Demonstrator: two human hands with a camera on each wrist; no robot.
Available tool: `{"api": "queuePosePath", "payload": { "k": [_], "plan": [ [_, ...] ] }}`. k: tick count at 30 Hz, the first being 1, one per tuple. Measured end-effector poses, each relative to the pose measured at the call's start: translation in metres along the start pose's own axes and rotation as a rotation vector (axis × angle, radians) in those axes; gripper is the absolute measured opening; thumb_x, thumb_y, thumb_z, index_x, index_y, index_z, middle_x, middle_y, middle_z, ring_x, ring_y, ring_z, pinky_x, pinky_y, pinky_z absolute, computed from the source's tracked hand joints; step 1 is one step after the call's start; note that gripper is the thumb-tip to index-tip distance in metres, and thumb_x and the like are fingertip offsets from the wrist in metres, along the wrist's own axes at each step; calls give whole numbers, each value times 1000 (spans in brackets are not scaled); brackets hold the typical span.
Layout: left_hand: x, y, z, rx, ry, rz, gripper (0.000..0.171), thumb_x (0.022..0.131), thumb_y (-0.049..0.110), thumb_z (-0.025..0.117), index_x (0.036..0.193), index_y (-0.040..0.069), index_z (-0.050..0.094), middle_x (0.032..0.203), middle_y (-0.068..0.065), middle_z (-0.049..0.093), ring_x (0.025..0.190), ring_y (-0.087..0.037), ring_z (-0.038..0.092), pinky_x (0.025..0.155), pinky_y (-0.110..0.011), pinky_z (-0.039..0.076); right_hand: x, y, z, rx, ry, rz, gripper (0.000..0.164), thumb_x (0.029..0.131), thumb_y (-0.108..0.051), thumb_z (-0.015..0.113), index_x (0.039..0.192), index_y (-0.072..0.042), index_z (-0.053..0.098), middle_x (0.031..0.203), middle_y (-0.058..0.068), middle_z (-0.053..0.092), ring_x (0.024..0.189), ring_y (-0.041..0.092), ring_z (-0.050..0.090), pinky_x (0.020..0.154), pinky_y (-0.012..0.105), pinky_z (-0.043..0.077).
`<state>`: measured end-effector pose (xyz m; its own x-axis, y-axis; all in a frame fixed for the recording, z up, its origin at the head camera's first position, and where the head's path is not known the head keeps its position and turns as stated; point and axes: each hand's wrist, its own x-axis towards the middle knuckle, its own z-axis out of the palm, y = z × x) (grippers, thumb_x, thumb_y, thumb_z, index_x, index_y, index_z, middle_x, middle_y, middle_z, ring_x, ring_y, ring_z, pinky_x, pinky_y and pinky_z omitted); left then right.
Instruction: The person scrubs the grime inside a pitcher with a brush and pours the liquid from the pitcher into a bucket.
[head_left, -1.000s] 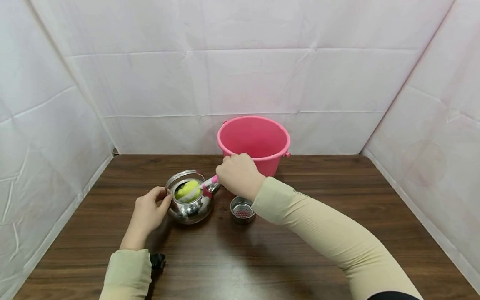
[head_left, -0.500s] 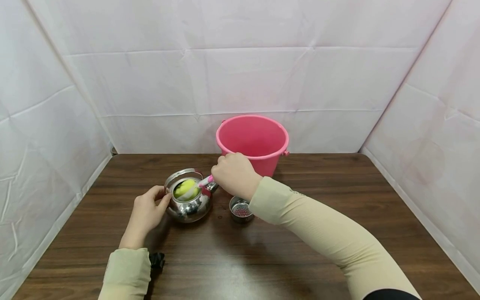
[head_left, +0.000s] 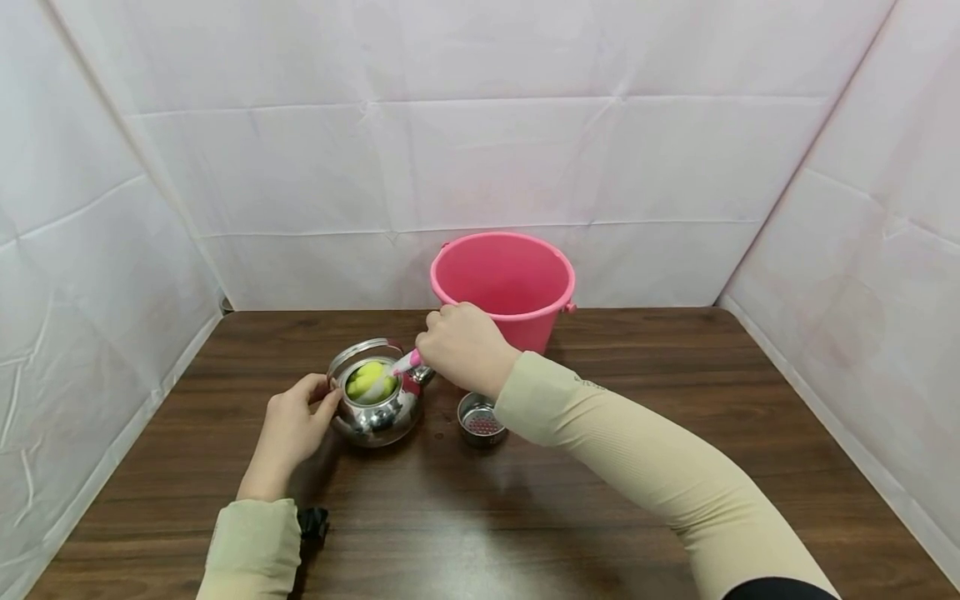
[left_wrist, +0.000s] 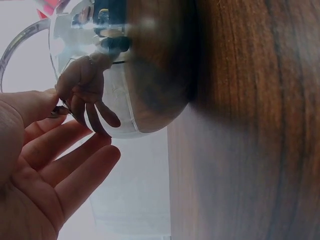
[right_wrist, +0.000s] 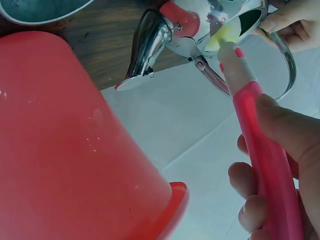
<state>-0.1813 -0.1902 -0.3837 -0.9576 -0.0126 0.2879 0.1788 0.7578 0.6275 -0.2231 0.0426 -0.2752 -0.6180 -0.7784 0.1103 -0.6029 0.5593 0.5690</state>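
Note:
A shiny steel teapot [head_left: 378, 425] with a hoop handle [head_left: 365, 348] stands on the table, its lid off. At its left side, my left hand [head_left: 295, 425] pinches the foot of the hoop handle at the rim between thumb and fingers; the outer fingers extend along the belly in the left wrist view. My right hand [head_left: 467, 346] grips the pink handle [right_wrist: 262, 155] of a sponge brush, fingers wrapped round it. The brush's yellow-green sponge head [head_left: 371, 382] sits inside the teapot's mouth, its lower part hidden. The spout [right_wrist: 149, 47] points right, partly behind my right hand.
A pink bucket [head_left: 551, 321] stands behind my right hand, close to the back wall. A small steel tea strainer [head_left: 482, 435] with a perforated bottom lies right of the teapot, near my right sleeve. White sheeting [head_left: 480, 167] encloses the wooden table [head_left: 637, 358] on three sides.
My right hand has shifted slightly left with the brush, and the sponge has turned and changed shape a little in the teapot's mouth. My left hand keeps its hold.

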Motion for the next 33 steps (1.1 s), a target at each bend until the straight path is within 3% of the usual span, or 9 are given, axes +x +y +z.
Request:
{"api": "queuePosePath", "payload": {
  "k": [18, 27, 33],
  "plan": [
    [-1, 2, 2, 19, 33, 10, 21, 94, 14, 59, 106, -2, 61, 101, -24, 68, 97, -38, 65, 81, -49, 53, -9, -5, 1, -38, 165, -73, 8, 86, -16, 66, 88, -20, 72, 80, -1, 64, 71, 16, 60, 59, 22, 49],
    [-1, 2, 0, 27, 22, -6, 19, 94, 15, 58, 104, -2, 60, 100, -23, 67, 96, -36, 64, 81, -49, 53, -15, -2, 2, -12, 200, -83, 7, 86, -18, 66, 83, -21, 71, 77, -3, 64, 69, 14, 60, 58, 22, 48],
    [-1, 2, -1, 32, 16, -7, 19, 94, 14, 58, 103, -2, 60, 99, -23, 67, 95, -37, 65, 80, -49, 53, -17, -2, 0, 39, 176, -57, 10, 85, -28, 67, 81, -21, 72, 73, -3, 64, 66, 15, 60, 57, 23, 49]
  ]
}}
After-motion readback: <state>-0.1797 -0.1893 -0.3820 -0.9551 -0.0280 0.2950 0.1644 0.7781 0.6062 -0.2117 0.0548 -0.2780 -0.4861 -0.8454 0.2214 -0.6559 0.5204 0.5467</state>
